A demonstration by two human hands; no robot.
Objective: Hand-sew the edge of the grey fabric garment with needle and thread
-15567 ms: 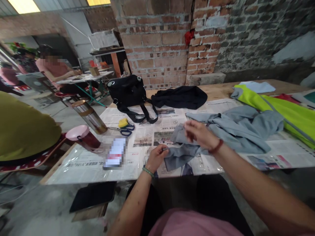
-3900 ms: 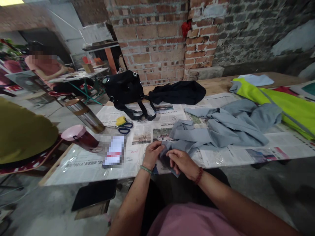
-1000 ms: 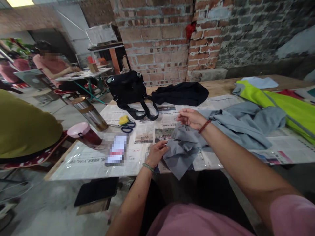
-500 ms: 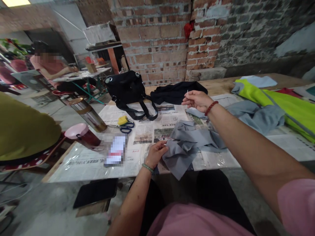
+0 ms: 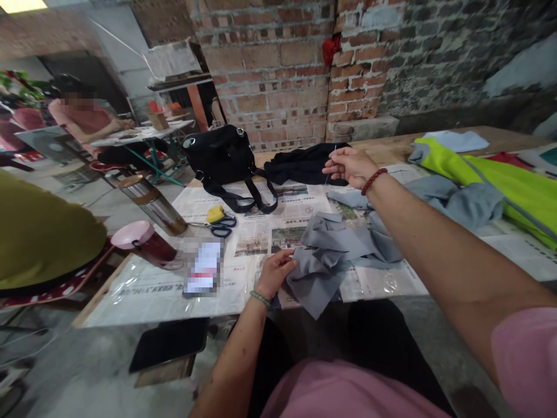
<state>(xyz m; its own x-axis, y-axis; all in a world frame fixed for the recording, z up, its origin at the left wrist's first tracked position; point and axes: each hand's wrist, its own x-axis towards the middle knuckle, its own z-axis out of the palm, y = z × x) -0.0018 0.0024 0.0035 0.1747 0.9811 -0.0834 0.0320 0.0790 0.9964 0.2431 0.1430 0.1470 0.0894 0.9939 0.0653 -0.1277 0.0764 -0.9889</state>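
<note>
The left hand (image 5: pixel 274 274) has its fingers closed on the edge of the grey cloth (image 5: pixel 321 277), thumb on top; the pinched edge itself is hidden under the fingertips; the cloth lies crumpled at the near side of the counter (image 5: pixel 235 296), one corner hanging over the rim; to the right it runs on under the right forearm, which covers much of it.

The right hand (image 5: pixel 350 167) is raised above the counter, in front of the dark cloth (image 5: pixel 296 164) and hiding its right end; its fingers are pinched on a thin, pale needle (image 5: pixel 335 150), whose lower part is hard to make out; whether a thread runs from it, I cannot tell.

The vest (image 5: pixel 496 183) is cut off at the right; the phone (image 5: pixel 202 268) has its screen blurred; the blades of the scissors (image 5: pixel 223 226) are partly masked by a yellow piece (image 5: pixel 216 213); the person in olive (image 5: pixel 47 232) is cut off at the left.

The steel flask (image 5: pixel 153 204) is capped, its contents unseen; the cup (image 5: pixel 150 247) is dark red under a pink top, its contents unclear; the black bag (image 5: pixel 221 154) shows nothing of its inside.
</note>
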